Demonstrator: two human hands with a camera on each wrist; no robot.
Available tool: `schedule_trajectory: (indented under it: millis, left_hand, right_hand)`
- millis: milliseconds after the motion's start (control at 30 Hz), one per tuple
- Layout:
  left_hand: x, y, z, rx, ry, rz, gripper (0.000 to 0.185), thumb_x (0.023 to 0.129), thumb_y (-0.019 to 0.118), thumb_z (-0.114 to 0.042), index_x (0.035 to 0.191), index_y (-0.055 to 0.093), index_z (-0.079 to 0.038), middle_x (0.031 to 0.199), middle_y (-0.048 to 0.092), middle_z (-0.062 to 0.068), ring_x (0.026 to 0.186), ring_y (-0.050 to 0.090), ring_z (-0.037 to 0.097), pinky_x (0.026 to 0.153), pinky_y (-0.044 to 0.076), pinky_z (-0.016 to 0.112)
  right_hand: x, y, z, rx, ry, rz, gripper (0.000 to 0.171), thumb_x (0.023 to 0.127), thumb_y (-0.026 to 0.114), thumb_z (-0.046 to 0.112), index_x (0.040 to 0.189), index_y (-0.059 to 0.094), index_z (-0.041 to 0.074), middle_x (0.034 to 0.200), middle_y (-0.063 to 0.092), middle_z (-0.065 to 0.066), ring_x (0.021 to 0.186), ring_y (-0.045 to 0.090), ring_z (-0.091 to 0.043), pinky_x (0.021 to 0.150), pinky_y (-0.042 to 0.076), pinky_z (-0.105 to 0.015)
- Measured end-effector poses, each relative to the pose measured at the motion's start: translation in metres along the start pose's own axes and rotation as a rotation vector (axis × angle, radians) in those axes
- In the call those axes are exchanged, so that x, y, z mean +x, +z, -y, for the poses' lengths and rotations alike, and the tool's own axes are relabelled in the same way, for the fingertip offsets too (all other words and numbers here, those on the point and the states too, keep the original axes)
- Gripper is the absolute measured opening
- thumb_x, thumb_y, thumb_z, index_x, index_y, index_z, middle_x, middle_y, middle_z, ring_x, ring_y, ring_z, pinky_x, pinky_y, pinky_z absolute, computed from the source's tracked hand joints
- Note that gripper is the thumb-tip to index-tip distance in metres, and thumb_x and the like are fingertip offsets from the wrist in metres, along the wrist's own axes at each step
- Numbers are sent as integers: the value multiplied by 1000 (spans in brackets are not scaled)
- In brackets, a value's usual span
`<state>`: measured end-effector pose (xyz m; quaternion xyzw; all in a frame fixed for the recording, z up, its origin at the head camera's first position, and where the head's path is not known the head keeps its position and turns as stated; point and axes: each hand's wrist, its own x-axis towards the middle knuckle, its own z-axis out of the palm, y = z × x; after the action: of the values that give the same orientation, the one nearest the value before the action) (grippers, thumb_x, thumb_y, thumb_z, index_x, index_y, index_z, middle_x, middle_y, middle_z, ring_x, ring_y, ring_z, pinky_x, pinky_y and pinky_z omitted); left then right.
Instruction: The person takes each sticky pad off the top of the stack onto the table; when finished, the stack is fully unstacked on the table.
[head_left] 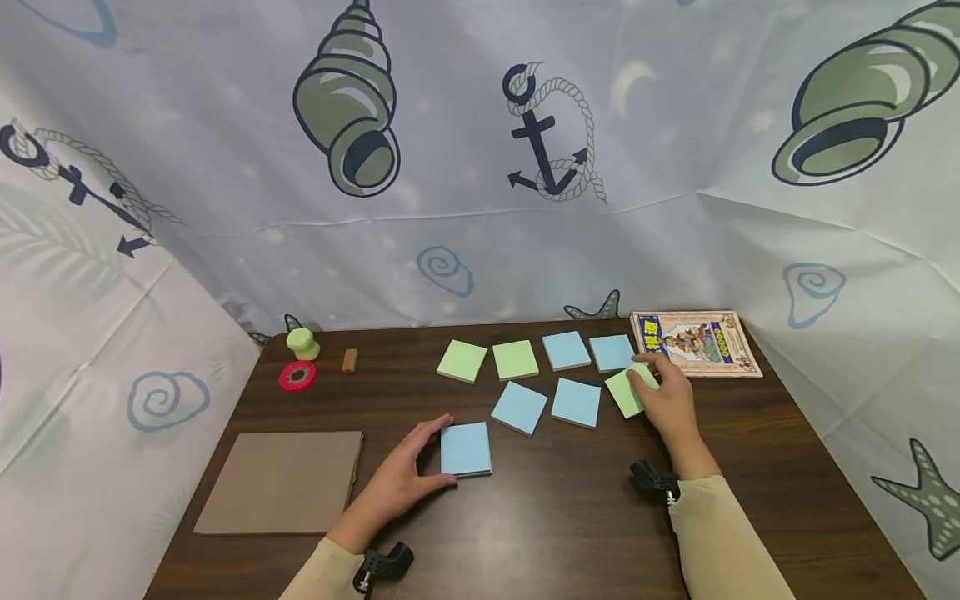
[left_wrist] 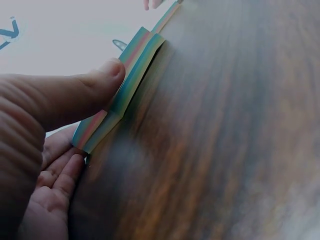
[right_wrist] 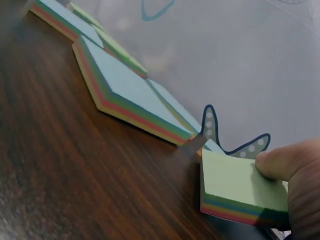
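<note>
My left hand holds a blue sticky-note pad at its left side, index finger at the far corner and thumb at the near one. In the left wrist view the thumb lies across the pad's layered, many-coloured edge. At the right, my right hand grips a light green sticky-note pad, turned at an angle. The right wrist view shows the thumb against that pad, its other fingers mostly hidden. Between the hands lie two blue pads, with two green pads and two more blue pads behind them.
A brown board lies at the left. Behind it are a red ring, a green knobbed piece and a small red-and-green block. An illustrated booklet lies at the back right. Patterned cloth hangs behind the table.
</note>
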<state>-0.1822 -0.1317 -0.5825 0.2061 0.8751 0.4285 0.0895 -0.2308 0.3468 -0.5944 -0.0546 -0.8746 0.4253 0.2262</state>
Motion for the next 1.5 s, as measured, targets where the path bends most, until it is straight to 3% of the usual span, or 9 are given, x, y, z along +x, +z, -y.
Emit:
schedule_trajectory:
  millis: [133,333,700,900,1233,1333,1500]
  left_hand:
    - [0,1,0,14,-5,-5,96,86,96,-27,167,45,-23,166,51,-7,157,48,22,126,38,58]
    - [0,2,2,17,16,-10,96,86,96,-27,167,45,-20,166,52,-7,156,49,21,126,40,54]
    - [1,1,4,5,40,-20,95,88,94,-28,168,43,-23,167,51,-7,154,52,23,124,43,54]
    - [0,2,4,11,41,-17,96,87,95,-27,168,44,-20,166,52,-7,154,52,22,124,42,54]
    - [1,2,5,15,36,-14,93,90,92,-28,168,43,-20,165,53,-8,153,52,21,124,43,52]
    - [1,1,5,-3,25,-7,93,90,92,-29,168,43,-22,165,52,-9,154,51,20,125,41,54]
    - [-1,2,5,-1,36,-12,91,91,91,-32,167,44,-22,165,53,-6,154,51,23,124,42,54]
  right_hand:
    - [2,1,-4,-40,-69,5,26,95,82,7,119,75,2,112,72,-24,105,58,-38,90,38,-48]
    - [4,4,-9,-67,-127,16,25,89,87,3,111,76,-1,105,69,-25,102,55,-39,92,33,-50]
    - [4,4,-5,-51,-64,44,22,93,85,6,112,76,0,109,66,-23,107,51,-38,89,39,-46]
    - [2,5,-2,-26,-49,9,20,95,82,6,112,75,-1,107,65,-22,106,53,-37,90,41,-43]
    - [1,8,20,148,-96,-173,24,101,78,10,122,72,-1,104,67,-18,99,56,-33,83,41,-27]
    - [-4,11,41,243,-105,-160,22,103,74,6,122,70,-4,102,66,-19,91,56,-24,79,41,-23]
    - [-14,24,70,342,-100,-68,20,104,72,2,123,70,-3,98,65,-18,83,52,-16,70,39,-17]
